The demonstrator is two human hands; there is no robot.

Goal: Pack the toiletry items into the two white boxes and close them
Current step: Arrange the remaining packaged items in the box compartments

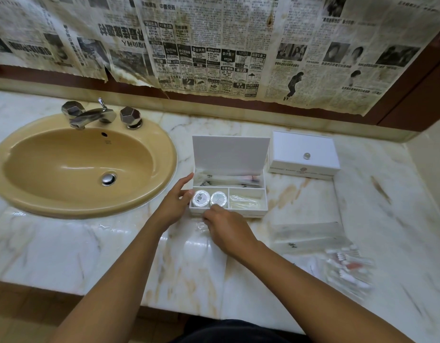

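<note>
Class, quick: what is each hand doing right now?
Left hand: open, fingers straight against the left side of the open white box.
Right hand: fingers curled at the box's front edge; cannot tell if holding anything.

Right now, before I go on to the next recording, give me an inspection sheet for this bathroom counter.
Surface: pale marble counter, glossy, brown-veined.
Job's things: open box, lid upright; two round soaps in its front left compartment, clear packets in the front right one, long wrapped items in the back one. Closed box right of it. Loose packets and a blurred pile of cotton buds lie on the counter, right.
Clutter: nothing seen.
Hands: left hand open against the open box's left side; right hand curled at its front edge, over a clear wrapper; whether it grips cannot be told.
Cables: nothing seen.
Surroundings: tan sink, chrome tap, newspaper over the wall.
</note>
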